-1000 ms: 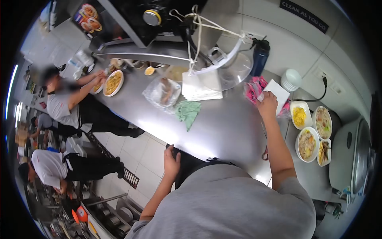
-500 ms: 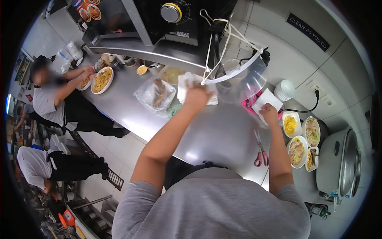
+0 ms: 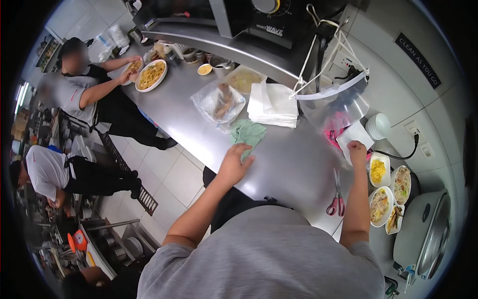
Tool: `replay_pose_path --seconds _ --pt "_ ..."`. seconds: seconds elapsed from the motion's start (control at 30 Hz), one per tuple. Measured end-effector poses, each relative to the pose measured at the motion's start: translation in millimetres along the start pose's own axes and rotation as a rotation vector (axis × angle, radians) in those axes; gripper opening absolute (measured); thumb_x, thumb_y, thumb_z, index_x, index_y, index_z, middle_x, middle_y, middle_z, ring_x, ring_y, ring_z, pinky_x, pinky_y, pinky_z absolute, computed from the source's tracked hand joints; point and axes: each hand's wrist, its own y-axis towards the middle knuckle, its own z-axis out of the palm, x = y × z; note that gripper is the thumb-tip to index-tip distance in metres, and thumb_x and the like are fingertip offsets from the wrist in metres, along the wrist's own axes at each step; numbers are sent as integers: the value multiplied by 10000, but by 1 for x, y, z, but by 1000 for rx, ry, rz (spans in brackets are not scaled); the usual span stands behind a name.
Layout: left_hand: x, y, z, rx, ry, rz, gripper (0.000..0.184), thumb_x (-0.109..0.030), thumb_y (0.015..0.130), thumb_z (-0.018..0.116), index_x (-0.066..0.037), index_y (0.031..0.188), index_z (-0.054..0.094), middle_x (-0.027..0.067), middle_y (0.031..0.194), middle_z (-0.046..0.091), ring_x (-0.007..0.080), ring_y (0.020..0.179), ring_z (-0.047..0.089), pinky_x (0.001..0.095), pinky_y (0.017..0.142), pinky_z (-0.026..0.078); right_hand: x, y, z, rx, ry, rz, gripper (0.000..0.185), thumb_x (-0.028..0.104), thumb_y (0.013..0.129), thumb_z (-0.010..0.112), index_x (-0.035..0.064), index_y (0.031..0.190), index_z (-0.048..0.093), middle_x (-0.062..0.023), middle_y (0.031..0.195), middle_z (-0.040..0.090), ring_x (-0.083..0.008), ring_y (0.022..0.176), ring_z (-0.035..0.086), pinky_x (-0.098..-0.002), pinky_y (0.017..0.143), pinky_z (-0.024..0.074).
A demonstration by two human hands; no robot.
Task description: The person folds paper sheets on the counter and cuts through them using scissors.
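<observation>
My left hand is at the near edge of a crumpled green cloth, fingers apart and holding nothing; I cannot tell whether the fingertips touch the cloth. A stack of white paper napkins lies just beyond. Over on the right, my right hand is closed on the lower edge of a white paper napkin, which lies partly over something pink. Red-handled scissors rest on the steel counter beside my right forearm.
Bowls of noodles and a dish of yellow food stand right of my forearm, near a large cooker. A clear plastic shield hangs ahead. Plastic bag sits left. A co-worker handles food bowls.
My left hand has come off the napkin stack, back toward me to the green cloth. My right hand stays on its napkin. The view has shifted, so the counter items sit further right.
</observation>
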Motion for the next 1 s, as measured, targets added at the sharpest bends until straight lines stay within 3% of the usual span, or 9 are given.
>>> replay_pose_path --seconds 0.07,0.1,0.2,0.33,0.4,0.43,0.57,0.83,1.0 --pt "-16 -8 7 84 -182 -57 335 -199 848 658 -52 1141 590 184 1208 563 347 1157 517 379 971 409 -18 5 7 -141 11 -72 93 106 763 640 34 805 679 -140 704 647 -259 661 625 -350 654 481" --pt "-26 -11 10 121 -274 -84 344 -204 853 656 -57 1156 585 178 1218 561 339 1165 515 373 969 410 15 -6 -3 -242 -32 2 89 89 799 618 25 832 672 -117 717 651 -216 674 614 -323 667 476" --pt "-50 -15 23 258 -338 38 497 -241 889 625 -89 1332 458 172 1354 463 302 1254 450 363 977 405 96 -39 -15 -245 389 -23 89 95 843 611 36 880 667 -52 757 649 -148 680 573 -284 652 454" --pt "-92 -4 40 342 -624 40 705 -277 933 563 -75 1481 167 162 1491 268 261 1367 286 347 1058 311 188 -114 -2 153 941 137 101 128 878 619 50 927 660 26 824 600 -76 739 502 -227 677 396" --pt "-90 1 62 360 -837 117 758 -289 952 530 -49 1496 60 160 1521 195 246 1398 213 333 1094 251 210 -137 0 353 1200 282 135 147 886 613 28 939 646 2 848 609 -87 789 530 -235 725 415" --pt "-104 -1 52 371 -902 105 743 -290 959 513 -18 1491 71 147 1511 218 231 1390 221 326 1112 196 218 -144 -2 407 1259 320 149 157 893 605 25 954 639 -7 864 616 -97 801 547 -248 742 431" --pt "-111 -13 42 479 -958 -103 734 -290 958 513 -41 1497 82 124 1477 272 214 1360 257 329 1104 212 228 -153 -12 542 1347 406 133 144 903 595 29 964 620 -18 890 612 -97 822 558 -264 769 447" --pt "-103 -16 45 447 -917 -235 702 -322 911 576 -38 1449 226 109 1399 356 212 1317 301 332 1091 233 218 -155 1 627 1331 399 174 151 910 577 24 1023 612 -35 937 614 -108 846 567 -275 795 445" --pt "-95 -18 46 387 -1132 -185 626 -289 954 533 -46 1451 240 109 1379 393 183 1297 334 323 1083 248 233 -155 10 647 1328 400 158 162 928 549 17 975 593 -37 904 614 -124 820 573 -284 782 459"
